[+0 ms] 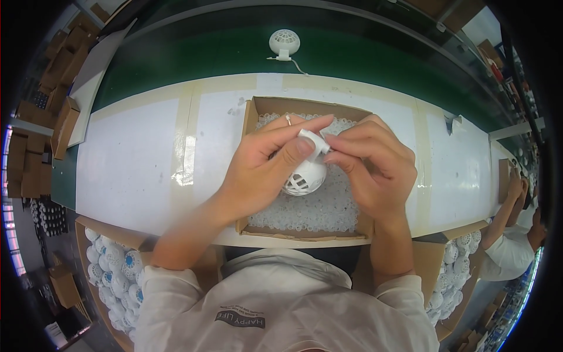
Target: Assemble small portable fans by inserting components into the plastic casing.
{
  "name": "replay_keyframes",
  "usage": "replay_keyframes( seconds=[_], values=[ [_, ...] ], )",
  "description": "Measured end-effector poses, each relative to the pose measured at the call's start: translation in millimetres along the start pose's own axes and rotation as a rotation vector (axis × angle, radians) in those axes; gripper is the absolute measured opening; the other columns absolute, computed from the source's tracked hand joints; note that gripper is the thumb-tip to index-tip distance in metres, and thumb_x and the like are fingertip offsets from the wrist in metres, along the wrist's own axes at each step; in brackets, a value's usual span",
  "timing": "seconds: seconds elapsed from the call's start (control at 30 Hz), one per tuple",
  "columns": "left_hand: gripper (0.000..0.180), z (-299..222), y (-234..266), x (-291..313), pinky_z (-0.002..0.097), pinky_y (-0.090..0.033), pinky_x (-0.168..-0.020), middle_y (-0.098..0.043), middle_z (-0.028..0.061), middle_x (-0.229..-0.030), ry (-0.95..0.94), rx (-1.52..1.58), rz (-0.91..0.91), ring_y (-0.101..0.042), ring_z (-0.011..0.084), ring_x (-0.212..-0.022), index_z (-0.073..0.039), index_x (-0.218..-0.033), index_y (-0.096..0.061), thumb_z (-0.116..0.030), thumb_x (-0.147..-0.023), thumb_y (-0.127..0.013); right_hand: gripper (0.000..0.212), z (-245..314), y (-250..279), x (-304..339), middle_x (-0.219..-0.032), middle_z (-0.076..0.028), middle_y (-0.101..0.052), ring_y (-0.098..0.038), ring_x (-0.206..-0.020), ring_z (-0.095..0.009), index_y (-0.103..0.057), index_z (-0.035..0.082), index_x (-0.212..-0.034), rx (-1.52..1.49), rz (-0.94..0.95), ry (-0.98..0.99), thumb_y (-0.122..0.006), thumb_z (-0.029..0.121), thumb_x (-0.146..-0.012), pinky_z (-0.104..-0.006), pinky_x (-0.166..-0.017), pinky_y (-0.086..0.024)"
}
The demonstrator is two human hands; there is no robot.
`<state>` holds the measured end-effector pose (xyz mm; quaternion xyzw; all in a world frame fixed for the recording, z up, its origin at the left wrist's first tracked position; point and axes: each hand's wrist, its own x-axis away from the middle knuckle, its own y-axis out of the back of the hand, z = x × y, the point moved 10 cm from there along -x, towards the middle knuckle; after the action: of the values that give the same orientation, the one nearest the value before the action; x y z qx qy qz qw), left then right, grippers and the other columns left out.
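Observation:
Over a shallow cardboard box point(249, 120), my left hand point(258, 161) is closed around a white ball-shaped device point(309, 177) with a lattice grille. The grille faces down toward me, and the white neck piece point(314, 142) points up between my thumb and fingers. My right hand point(381, 164) is closed in a pinch, its fingertips touching the right end of that neck; whatever small part lies between them cannot be made out. Many small clear plastic pieces point(311, 214) fill the box beneath both hands.
A similar white ball device point(285, 42) with a cable rests on the green conveyor belt point(217, 53) beyond the white worktop point(132, 158). Cartons of white balls point(114, 270) point(454, 270) flank me. A co-worker's arm point(504, 217) shows at the far right.

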<state>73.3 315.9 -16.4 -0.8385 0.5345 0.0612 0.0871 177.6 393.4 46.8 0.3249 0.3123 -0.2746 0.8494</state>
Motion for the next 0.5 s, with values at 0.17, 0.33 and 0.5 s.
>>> replay_keyframes(
  seconds=[0.17, 0.33, 0.5],
  values=[
    [0.042, -18.5, -2.5, 5.0, 0.0248, -0.047, -0.078, -0.061, 0.0091, -0.106, -0.242, -0.236, -0.022, -0.059, 0.0145, -0.091, 0.0, -0.135, -0.063, -0.014, -0.096, -0.066, 0.023, 15.6, 3.8, 1.9, -0.077, -0.008, -0.066, -0.059, -0.068, -0.024, -0.072, 0.001, -0.088, 0.181, -0.056, 0.101, -0.08, -0.008, -0.068, -0.0321, -0.059, -0.046],
    [0.052, -31.9, -3.3, 9.6, 0.0258, -0.048, -0.076, -0.06, 0.0105, -0.105, -0.365, -0.341, -0.046, -0.059, 0.0178, -0.091, -0.001, -0.137, -0.062, -0.008, -0.087, -0.073, 0.03, 10.7, 0.2, 8.2, -0.087, -0.011, -0.066, -0.057, -0.074, -0.021, -0.072, -0.004, -0.104, 0.081, 0.014, 0.036, -0.078, -0.005, -0.074, -0.0295, -0.063, -0.045],
    [0.06, -37.1, 10.2, 10.1, 0.0282, -0.049, -0.078, -0.058, 0.0136, -0.109, -0.503, -0.383, -0.127, -0.06, 0.0213, -0.092, -0.002, -0.139, -0.06, -0.015, -0.083, -0.078, 0.038, 8.1, -5.0, 5.4, -0.095, -0.013, -0.065, -0.057, -0.08, -0.02, -0.071, -0.005, -0.113, -0.118, 0.077, -0.066, -0.079, 0.002, -0.077, -0.029, -0.065, -0.044]
  ],
)
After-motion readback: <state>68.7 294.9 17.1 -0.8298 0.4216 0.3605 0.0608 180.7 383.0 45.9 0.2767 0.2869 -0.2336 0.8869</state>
